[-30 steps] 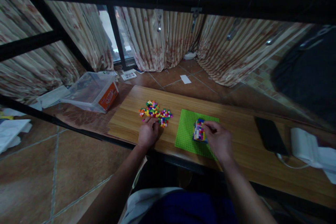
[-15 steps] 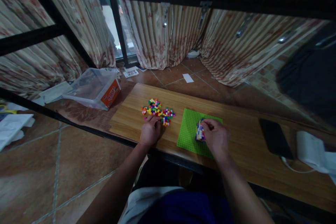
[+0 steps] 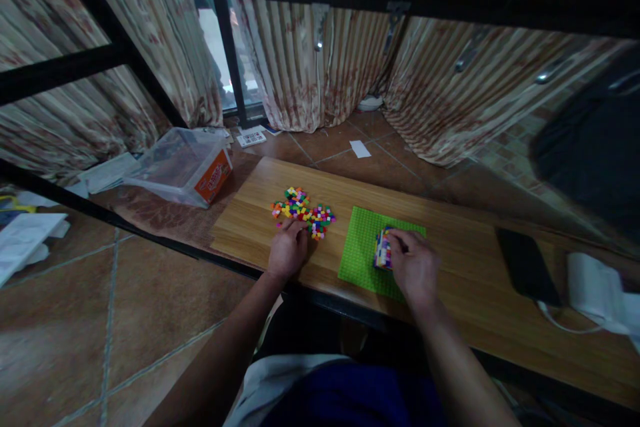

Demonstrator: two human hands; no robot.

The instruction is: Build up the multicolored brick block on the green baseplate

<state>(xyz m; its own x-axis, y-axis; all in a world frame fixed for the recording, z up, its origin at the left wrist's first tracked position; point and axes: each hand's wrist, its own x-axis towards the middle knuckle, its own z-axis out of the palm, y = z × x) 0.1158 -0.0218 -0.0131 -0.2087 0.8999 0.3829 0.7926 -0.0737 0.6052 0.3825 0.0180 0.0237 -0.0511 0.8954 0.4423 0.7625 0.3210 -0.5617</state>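
A scatter of small, brightly coloured toy bricks (image 3: pixel 296 208) lies on the wooden board. At its near edge is my left hand (image 3: pixel 289 248), fingers curled down and touching the bricks; whether one is between the fingertips is too small to see. To the right, a green studded baseplate (image 3: pixel 357 250) carries a low block built of multicoloured bricks (image 3: pixel 382 252). My right hand (image 3: pixel 416 263) is closed in a pinch at the top right of this block and hides part of it. What sits between the thumb and finger cannot be made out.
A black phone (image 3: pixel 526 263) and a white charger with a cable (image 3: pixel 593 288) lie on the right of the wooden board (image 3: pixel 465 260). A clear plastic box (image 3: pixel 183 167) with an orange label stands beyond its left end. Black metal bars cross the upper view before curtains.
The camera view has shifted very slightly. Both hands keep nearly the same places, the left at the loose bricks and the right at the brick block.
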